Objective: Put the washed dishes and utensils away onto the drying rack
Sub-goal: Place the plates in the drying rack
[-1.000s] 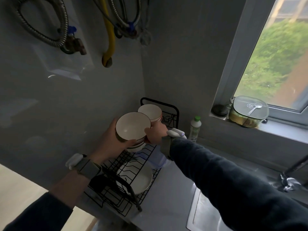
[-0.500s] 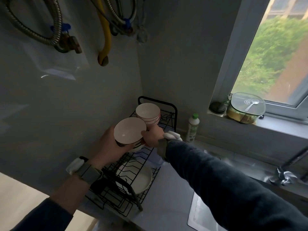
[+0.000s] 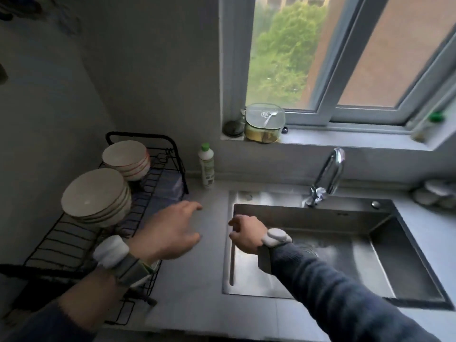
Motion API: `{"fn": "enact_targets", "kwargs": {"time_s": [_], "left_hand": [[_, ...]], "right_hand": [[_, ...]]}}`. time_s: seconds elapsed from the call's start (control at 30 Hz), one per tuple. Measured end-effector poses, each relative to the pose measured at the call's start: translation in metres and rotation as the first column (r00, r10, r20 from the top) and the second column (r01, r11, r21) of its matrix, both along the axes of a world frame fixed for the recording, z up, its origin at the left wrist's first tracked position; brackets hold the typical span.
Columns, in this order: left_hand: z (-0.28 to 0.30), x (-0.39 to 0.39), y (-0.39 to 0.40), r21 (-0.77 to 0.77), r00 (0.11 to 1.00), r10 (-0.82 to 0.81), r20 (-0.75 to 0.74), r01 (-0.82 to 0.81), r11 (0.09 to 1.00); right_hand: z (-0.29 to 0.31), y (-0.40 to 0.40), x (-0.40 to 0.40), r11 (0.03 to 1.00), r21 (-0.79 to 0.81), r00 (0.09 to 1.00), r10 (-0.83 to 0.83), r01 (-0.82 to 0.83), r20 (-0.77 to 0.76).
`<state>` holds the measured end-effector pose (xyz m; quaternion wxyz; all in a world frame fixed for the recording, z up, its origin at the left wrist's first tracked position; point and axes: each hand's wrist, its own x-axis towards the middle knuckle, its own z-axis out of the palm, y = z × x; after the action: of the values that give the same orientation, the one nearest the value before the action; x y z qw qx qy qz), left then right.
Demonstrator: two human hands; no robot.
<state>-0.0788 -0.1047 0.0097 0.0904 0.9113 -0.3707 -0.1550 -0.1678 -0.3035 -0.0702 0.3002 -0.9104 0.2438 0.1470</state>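
Note:
A black wire drying rack (image 3: pixel 61 245) stands on the counter at the left. Two stacks of cream bowls sit on its upper tier: a near stack (image 3: pixel 96 196) and a far stack with red rim lines (image 3: pixel 127 159). My left hand (image 3: pixel 167 233) hovers over the counter to the right of the rack, fingers loose and empty. My right hand (image 3: pixel 245 234) hangs over the left rim of the steel sink (image 3: pixel 385 257), fingers loosely curled, holding nothing.
A green-capped detergent bottle (image 3: pixel 206 166) stands by the wall behind the rack. The tap (image 3: pixel 328 176) rises behind the sink. A lidded container with a spoon (image 3: pixel 264 123) sits on the window sill. Some round things lie at the far right (image 3: pixel 434 196).
Both hands have let go of the bowl stack, which now rests on the rack. The hands have drawn back right toward the sink, and the view has swung right and down.

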Motion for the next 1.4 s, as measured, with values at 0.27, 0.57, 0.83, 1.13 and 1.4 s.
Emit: {"fn": "enact_targets", "kwargs": {"time_s": [0.27, 0.57, 0.83, 1.13, 1.4], "left_hand": [[-0.039, -0.087, -0.102, 0.178, 0.953, -0.272, -0.131, 0.292, 0.94], [-0.055, -0.21, -0.237, 0.01, 0.921, -0.386, -0.054, 0.387, 0.922], [-0.081, -0.348, -0.358, -0.084, 0.866, -0.462, -0.188, 0.455, 0.887], [-0.121, -0.416, -0.473, -0.006, 0.715, -0.586, -0.381, 0.632, 0.775], [-0.153, -0.447, -0.561, 0.017, 0.68, -0.481, -0.553, 0.587, 0.81]], "right_hand": [[-0.043, -0.088, -0.152, 0.987, -0.032, 0.953, -0.163, 0.16, -0.257], [-0.028, -0.189, -0.301, 0.914, 0.012, 0.91, -0.403, 0.406, -0.093], [-0.039, -0.283, -0.464, 0.796, 0.018, 0.78, -0.588, 0.605, -0.214], [-0.062, -0.331, -0.559, 0.539, 0.021, 0.533, -0.825, 0.842, -0.189], [-0.079, -0.38, -0.609, 0.277, -0.003, 0.273, -0.949, 0.961, -0.157]]}}
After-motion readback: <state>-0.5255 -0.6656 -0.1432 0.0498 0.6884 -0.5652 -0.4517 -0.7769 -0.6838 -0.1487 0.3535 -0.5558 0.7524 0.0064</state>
